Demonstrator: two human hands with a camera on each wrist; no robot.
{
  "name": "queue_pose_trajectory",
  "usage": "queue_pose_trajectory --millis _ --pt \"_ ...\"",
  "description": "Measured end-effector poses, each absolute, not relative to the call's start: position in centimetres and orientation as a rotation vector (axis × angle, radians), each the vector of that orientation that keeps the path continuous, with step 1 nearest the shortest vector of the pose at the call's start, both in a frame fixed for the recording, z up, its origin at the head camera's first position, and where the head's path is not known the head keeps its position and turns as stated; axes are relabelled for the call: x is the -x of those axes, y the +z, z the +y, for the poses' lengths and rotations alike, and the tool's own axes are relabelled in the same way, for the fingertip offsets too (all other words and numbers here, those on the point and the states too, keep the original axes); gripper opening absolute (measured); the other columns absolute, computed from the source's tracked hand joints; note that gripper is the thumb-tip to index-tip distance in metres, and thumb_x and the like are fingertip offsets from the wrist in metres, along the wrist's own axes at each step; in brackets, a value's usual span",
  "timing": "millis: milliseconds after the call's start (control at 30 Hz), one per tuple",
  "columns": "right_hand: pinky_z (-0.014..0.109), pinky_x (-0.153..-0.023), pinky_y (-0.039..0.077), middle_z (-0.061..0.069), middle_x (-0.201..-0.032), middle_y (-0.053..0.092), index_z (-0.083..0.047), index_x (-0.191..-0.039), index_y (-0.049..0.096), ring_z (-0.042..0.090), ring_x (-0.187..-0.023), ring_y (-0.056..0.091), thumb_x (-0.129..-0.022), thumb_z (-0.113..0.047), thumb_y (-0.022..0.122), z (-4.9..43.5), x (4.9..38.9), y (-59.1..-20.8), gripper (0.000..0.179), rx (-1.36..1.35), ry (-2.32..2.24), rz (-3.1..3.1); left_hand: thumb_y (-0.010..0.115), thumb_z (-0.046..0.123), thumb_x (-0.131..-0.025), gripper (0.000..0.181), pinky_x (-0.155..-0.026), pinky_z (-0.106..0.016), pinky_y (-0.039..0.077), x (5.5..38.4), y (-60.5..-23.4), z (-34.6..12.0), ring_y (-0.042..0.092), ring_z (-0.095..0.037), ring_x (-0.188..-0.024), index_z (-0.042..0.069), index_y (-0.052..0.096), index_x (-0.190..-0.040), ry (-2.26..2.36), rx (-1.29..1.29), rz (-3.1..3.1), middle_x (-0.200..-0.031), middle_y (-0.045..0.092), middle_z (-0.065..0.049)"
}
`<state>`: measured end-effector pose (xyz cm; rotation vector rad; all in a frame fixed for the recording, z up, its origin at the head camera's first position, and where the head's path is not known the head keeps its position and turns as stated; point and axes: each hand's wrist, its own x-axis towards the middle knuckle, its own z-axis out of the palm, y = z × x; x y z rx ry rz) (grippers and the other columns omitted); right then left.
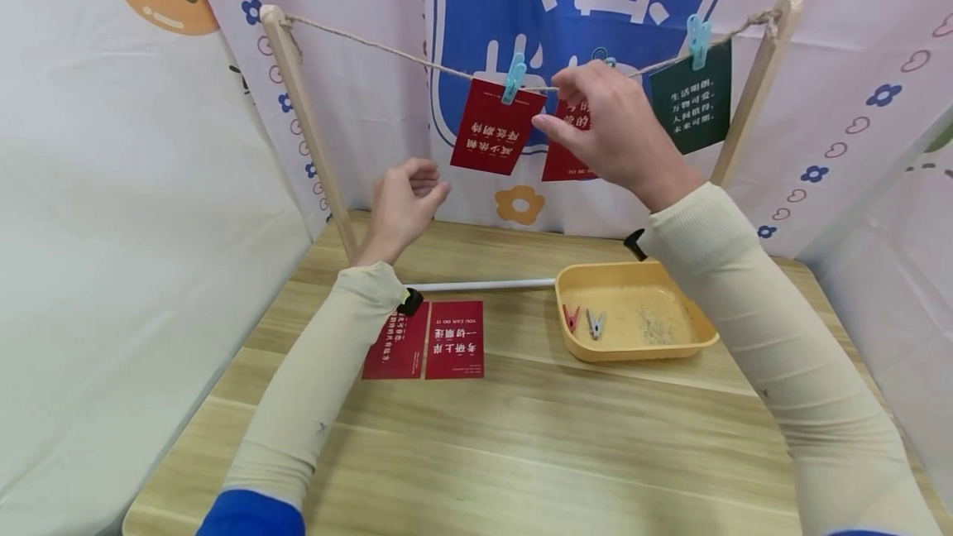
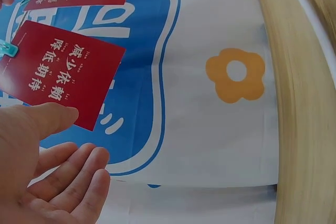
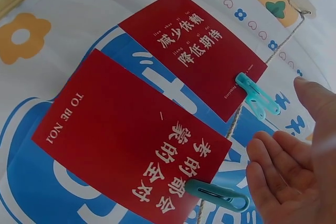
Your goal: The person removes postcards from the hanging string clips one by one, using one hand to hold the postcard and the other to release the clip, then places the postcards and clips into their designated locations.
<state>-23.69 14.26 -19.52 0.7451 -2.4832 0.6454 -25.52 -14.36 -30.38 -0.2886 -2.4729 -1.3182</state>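
A twine line holds three hanging cards. The left red card is clipped by a light blue clothespin. Beside it hangs a second red card under a teal clothespin; in the head view, fingers partly cover this card. A dark green card hangs at the right from another light blue clothespin. My right hand hovers at the line by the second card, thumb apart from the fingers and nothing between them. Below and left of the first card, my left hand is relaxed, holding nothing.
Wooden posts carry the line at both ends. A yellow tray on the table contains a red clothespin and a grey clothespin. Two red cards lie flat at the left, near a white rod.
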Motion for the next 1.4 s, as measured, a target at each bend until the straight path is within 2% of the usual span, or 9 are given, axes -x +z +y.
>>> queue_pose_trajectory --millis 133,367,633,1067,1400 --pt "0.045 -0.113 0.051 0.016 -0.130 0.065 -0.005 -0.144 0.060 0.028 -0.119 0.058 -0.101 -0.036 0.071 14.0 24.0 -19.1 0.054 -0.730 0.641 -2.507 0.073 0.014 -0.100 0.037 -0.104 -0.041 0.060 25.7 -30.1 -14.3 0.073 -0.032 -0.116 -0.003 0.067 -0.132 -1.298 0.292 -2.480 -0.126 0.074 -0.020" --pt "0.042 -0.114 0.054 0.015 -0.137 0.062 -0.006 -0.149 0.055 0.028 -0.124 0.056 -0.102 -0.038 0.069 13.6 24.5 -18.7 0.058 -0.696 0.642 -2.558 0.073 0.017 -0.100 0.036 -0.104 -0.039 0.060 26.3 -29.5 -13.9 0.073 -0.030 -0.115 -0.001 0.068 -0.131 -1.257 0.292 -2.505 -0.127 0.074 -0.018" --pt "0.040 -0.118 0.051 0.014 -0.142 0.060 -0.008 -0.152 0.052 0.027 -0.131 0.055 -0.104 -0.038 0.067 13.0 25.1 -18.0 0.059 -0.689 0.635 -2.589 0.072 0.014 -0.101 0.036 -0.106 -0.044 0.058 27.1 -29.0 -13.4 0.071 -0.034 -0.118 -0.005 0.068 -0.131 -1.237 0.325 -2.498 -0.128 0.073 -0.021" --pt "0.038 -0.119 0.050 0.013 -0.152 0.055 -0.009 -0.157 0.046 0.026 -0.141 0.053 -0.107 -0.037 0.061 12.2 26.8 -16.7 0.059 -0.642 0.650 -2.680 0.071 0.014 -0.101 0.036 -0.107 -0.042 0.057 27.7 -28.3 -13.1 0.069 -0.033 -0.121 -0.005 0.067 -0.131 -1.213 0.294 -2.527 -0.129 0.072 -0.020" --pt "0.034 -0.121 0.047 0.009 -0.152 0.055 -0.013 -0.159 0.045 0.022 -0.140 0.053 -0.108 -0.035 0.059 11.9 27.6 -16.0 0.058 -0.667 0.678 -2.728 0.072 0.015 -0.102 0.034 -0.106 -0.039 0.058 28.4 -28.5 -13.1 0.070 -0.029 -0.121 0.000 0.069 -0.131 -1.222 0.287 -2.544 -0.130 0.074 -0.017"
